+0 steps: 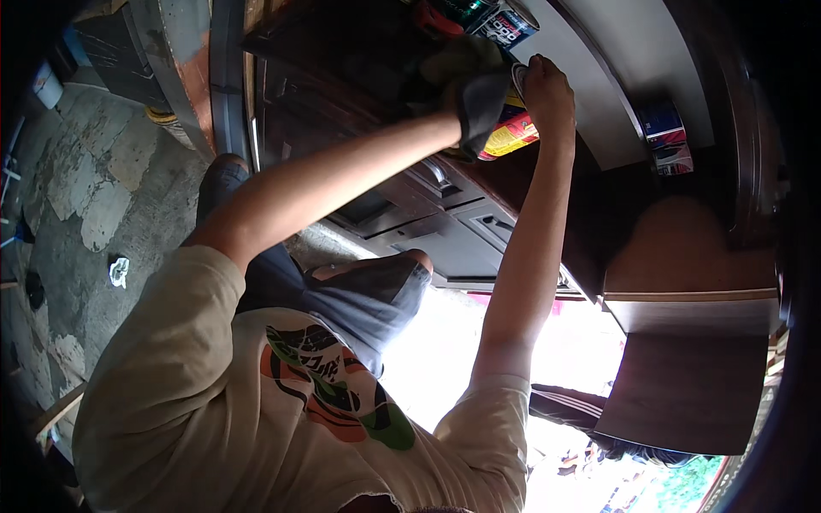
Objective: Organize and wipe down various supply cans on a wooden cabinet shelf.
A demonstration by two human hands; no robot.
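Right hand (548, 96): bare, closed at the upper end of a red-and-yellow can (516, 135), fingers bent near its pale metal rim. Left hand (469, 70): wrapped in a dark covering, glove or cloth, cannot tell which; finger posture hidden in shadow, so cannot tell whether it grips. Can position: between the two hands, tilted, directly left of the right hand and just beside the dark cuff (481, 111) at the left wrist. Whether its base touches the wood below: cannot tell.

Beyond the hands: a dark-labelled tin (507, 26) near the top, with a red item (437, 20) to its left. Well to the right, a blue-and-red container (665, 137) stands against a pale panel (611, 107). Nearer the body: dark wooden drawer fronts (445, 239). Far left: patchy concrete floor (162, 231), crumpled white scrap (119, 272) on it.
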